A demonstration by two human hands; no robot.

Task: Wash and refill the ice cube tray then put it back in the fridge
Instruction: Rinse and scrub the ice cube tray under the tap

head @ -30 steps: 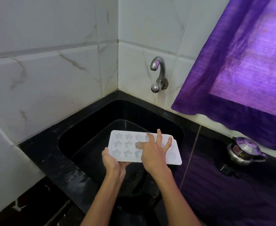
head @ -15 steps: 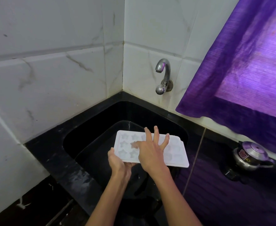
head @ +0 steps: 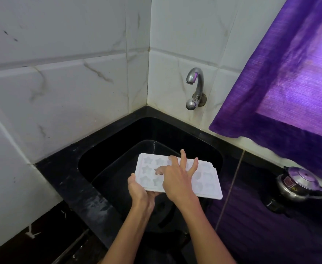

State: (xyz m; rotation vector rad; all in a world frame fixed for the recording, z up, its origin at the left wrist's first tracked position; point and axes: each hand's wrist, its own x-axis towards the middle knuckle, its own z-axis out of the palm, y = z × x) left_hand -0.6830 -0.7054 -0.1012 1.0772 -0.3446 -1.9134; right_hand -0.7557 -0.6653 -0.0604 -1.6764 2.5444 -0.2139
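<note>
A white ice cube tray point(head: 206, 181) with star-shaped cells is held level over the black sink point(head: 107, 159). My left hand point(head: 140, 191) grips its near left edge from below, thumb on the rim. My right hand point(head: 177, 178) lies on top of the tray with fingers spread, the forefinger pressing into a cell near the middle. A chrome tap point(head: 194, 88) juts from the tiled wall beyond the sink, and no water runs from it.
White marble-look tiles point(head: 67, 103) close the corner on the left and back. A purple curtain point(head: 289, 82) hangs at the right over the black counter point(head: 270, 235). A steel pressure cooker point(head: 299, 184) stands on the counter at the right.
The tray and both hands have stayed over the sink while the view drifted slightly. My right forefinger has shifted a little among the cells.
</note>
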